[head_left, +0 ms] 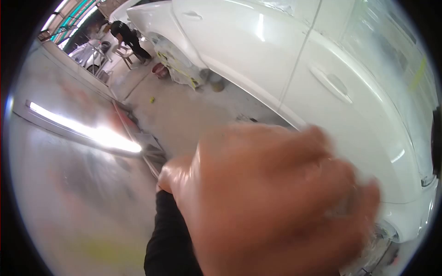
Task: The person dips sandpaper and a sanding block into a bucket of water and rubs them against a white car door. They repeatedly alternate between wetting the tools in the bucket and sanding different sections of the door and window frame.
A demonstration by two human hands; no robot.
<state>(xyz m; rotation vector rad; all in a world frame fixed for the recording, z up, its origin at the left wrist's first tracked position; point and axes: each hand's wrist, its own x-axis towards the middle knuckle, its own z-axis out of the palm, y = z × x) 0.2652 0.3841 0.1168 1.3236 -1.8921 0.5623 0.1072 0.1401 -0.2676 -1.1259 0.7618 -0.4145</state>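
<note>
- Left hand is held close to the lens, back turned to the camera, fingers pointed right; a black sleeve is seen below.
- Fingers are blurred: spread or closed cannot be told.
- White car is seen just beyond, door handle above the hand.

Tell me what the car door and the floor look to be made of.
Car door: probably painted sheet metal with a glossy white finish; it carries sharp light streaks. Floor: likely bare concrete, matt grey, dull and stained.

White car, black sleeve, grey floor, yellow tape
</note>
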